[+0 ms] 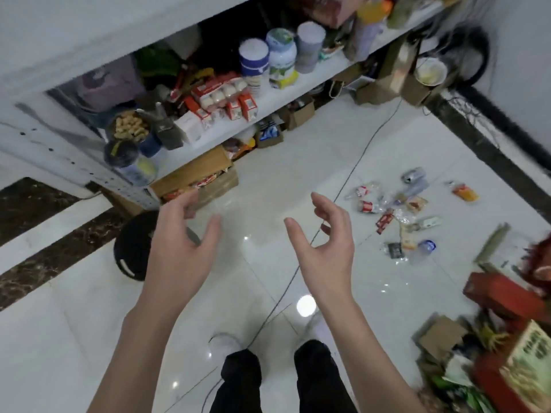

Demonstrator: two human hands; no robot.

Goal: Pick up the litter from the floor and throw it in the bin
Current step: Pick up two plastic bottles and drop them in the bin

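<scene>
The white floor (89, 338) has wide free room in the middle. Its edges are crowded: a full shelf (298, 84) ahead and red boxes (501, 296) on the right. A black round container (131, 248) (I judge it is the bin) stands behind the left hand (182, 242). The litter (396, 210), wrappers, bottles and a can, lies scattered ahead to the right, well apart from the bin. Both the left and the right hand (325, 236) are raised, fingers spread wide, holding nothing. Picking is not yet begun. The next move calls for stepping right and bending down, minding the thin cable (351, 174).
</scene>
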